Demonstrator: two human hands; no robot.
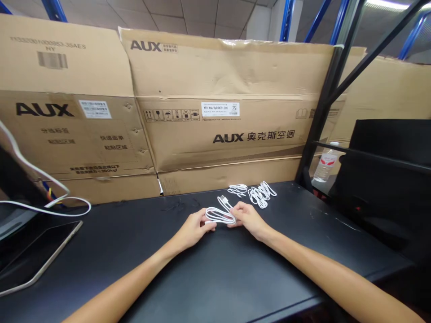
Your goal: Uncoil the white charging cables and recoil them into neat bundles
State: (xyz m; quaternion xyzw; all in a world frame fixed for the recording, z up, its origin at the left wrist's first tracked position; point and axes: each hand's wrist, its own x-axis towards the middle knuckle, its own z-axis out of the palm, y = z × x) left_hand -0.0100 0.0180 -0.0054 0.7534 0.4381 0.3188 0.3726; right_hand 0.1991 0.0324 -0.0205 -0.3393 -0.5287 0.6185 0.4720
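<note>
A white USB cable [220,216], looped into a flat oval coil, is held just over the black table between my two hands. My left hand [197,228] pinches the left end of the coil, near a white connector. The right end of the coil is gripped by the fingers of my right hand [247,219]. One USB plug [222,200] sticks up from the coil beside my right fingertips. Behind my right hand lie a small coiled white cable [237,190] and a larger bundle of white cable [261,194], both apart from my hands.
Large cardboard boxes [229,148] stand along the back of the black table [208,278]. A tablet-like device [40,255] and a loose white cord [84,206] lie at left. A black metal frame [319,112], a water bottle [326,163] and a dark screen [387,179] are at right.
</note>
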